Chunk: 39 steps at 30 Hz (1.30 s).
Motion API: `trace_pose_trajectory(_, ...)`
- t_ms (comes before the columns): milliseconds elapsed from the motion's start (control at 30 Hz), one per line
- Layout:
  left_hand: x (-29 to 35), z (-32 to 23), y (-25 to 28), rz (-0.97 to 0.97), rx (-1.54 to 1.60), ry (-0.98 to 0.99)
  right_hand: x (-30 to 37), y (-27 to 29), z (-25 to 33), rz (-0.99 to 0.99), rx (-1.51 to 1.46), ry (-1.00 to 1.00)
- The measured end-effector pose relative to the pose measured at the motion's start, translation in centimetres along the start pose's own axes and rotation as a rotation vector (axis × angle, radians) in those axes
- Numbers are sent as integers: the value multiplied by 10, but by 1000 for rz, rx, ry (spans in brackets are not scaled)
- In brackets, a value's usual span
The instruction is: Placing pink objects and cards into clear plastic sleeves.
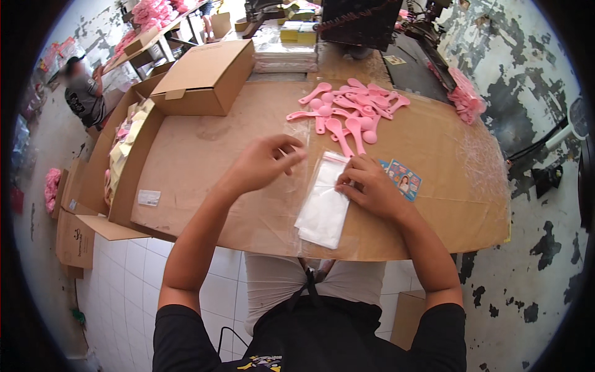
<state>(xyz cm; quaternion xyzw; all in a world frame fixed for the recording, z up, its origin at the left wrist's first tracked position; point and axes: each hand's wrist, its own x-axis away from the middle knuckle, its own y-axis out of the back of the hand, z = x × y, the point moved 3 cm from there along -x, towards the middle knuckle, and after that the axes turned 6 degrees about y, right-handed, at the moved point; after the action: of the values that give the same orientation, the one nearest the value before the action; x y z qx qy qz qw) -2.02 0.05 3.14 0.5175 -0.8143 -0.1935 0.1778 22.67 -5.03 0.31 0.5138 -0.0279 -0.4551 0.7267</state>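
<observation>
On the brown-covered table, a small stack of clear plastic bags (323,214) lies in front of me. My right hand (374,188) rests over the right side of the stack, its thumb and fingertips pinching at the top bag. My left hand (268,162) hovers left of the bags, empty, its fingers loosely bent and apart from the thumb. Just beyond the bags is a loose pile of pink plastic scoops (362,105) with round bowls. Blue printed cards (406,181) lie beside my right hand, partly covered by it.
A closed cardboard box (201,74) stands at the back left, next to an open carton (137,158) of wrapped items. Stacked clear packs (282,56) and a dark panel (359,23) are at the back. A person (85,93) sits at far left.
</observation>
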Motion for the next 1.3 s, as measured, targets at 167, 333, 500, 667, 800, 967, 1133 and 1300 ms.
trace_pose_trajectory(167, -22, -10, -44, 49, -260, 21, 2, 8, 1, -155, 7, -8)
trace_pose_trajectory(333, -23, 15, -60, 171, 396, 56, 1, 25, 0, -193, -12, 47)
trace_pose_trajectory(500, -23, 21, -56, 234, 633, 117, 43, 108, -40, -70, 127, -362)
trace_pose_trajectory(667, -22, 19, -60, 251, 570, 163, 71, 114, -70, 103, -54, -711)
trace_pose_trajectory(800, -18, 10, -61, 293, 596, 149, 63, 114, -65, 85, 2, -577)
trace_pose_trajectory(967, -14, 6, -63, 285, 545, -19, 39, 102, -49, -106, -233, -510)
trace_pose_trajectory(1133, -15, 5, -69, 295, 557, 20, 24, 68, -37, -310, -518, -349)
trace_pose_trajectory(1300, -15, 5, -72, 267, 523, 24, 22, 69, -30, -373, -537, -313)
